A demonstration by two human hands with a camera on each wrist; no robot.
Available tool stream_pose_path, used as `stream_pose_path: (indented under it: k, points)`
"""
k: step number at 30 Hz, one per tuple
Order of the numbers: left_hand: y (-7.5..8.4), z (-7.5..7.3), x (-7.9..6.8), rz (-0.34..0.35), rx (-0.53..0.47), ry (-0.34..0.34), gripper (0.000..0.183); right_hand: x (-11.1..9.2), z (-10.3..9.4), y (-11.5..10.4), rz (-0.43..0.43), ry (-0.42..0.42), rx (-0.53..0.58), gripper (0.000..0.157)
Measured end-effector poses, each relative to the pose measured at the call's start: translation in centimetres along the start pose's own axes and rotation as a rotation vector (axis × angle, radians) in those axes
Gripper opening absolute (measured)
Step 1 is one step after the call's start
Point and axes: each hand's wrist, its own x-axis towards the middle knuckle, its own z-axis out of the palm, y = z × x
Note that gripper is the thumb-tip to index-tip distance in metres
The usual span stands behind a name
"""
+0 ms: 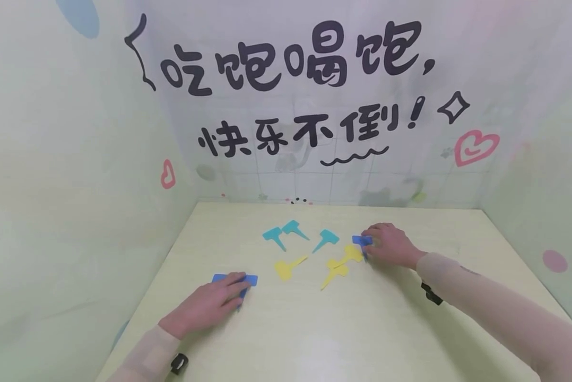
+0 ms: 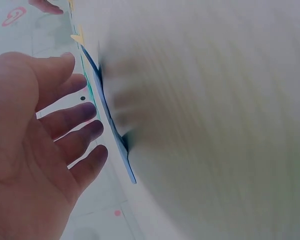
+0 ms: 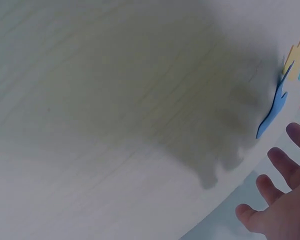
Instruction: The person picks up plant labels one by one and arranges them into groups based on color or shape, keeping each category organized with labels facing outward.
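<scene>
In the head view my left hand (image 1: pixel 209 303) hovers over a blue T-shaped plant label (image 1: pixel 252 280) at the table's left. A gap shows between its spread, loosely bent fingers and the label (image 2: pixel 110 115) in the left wrist view. At the right, my right hand (image 1: pixel 395 245) is above another blue plant label (image 1: pixel 360 240), partly covering it. The right wrist view shows that label (image 3: pixel 273 112) on the table, apart from the spread fingertips (image 3: pixel 276 155). Neither hand holds anything.
Between the hands lie several teal plant labels (image 1: pixel 325 240) and several yellow ones (image 1: pixel 286 269). Two yellow labels (image 1: pixel 336 269) overlap near the right blue one. The pale wooden table (image 1: pixel 314 334) meets a printed back wall (image 1: pixel 276 183) and side walls.
</scene>
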Motion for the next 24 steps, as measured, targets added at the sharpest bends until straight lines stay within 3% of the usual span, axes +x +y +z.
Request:
stream_pose_path:
  k: [9, 17, 24]
  points:
    - [-0.9, 0.3, 0.1, 0.015, -0.012, -0.028, 0.049, 0.8, 0.5, 1.5, 0.048, -0.082, 0.013, 0.061]
    - [-0.6, 0.3, 0.2, 0.030, -0.025, -0.047, 0.049, 0.8, 0.9, 1.8, 0.093, -0.099, 0.013, 0.071]
    - [-0.4, 0.2, 0.4, 0.034, -0.014, -0.057, 0.046, 0.4, 0.5, 1.4, 0.138, -0.087, 0.086, 0.071]
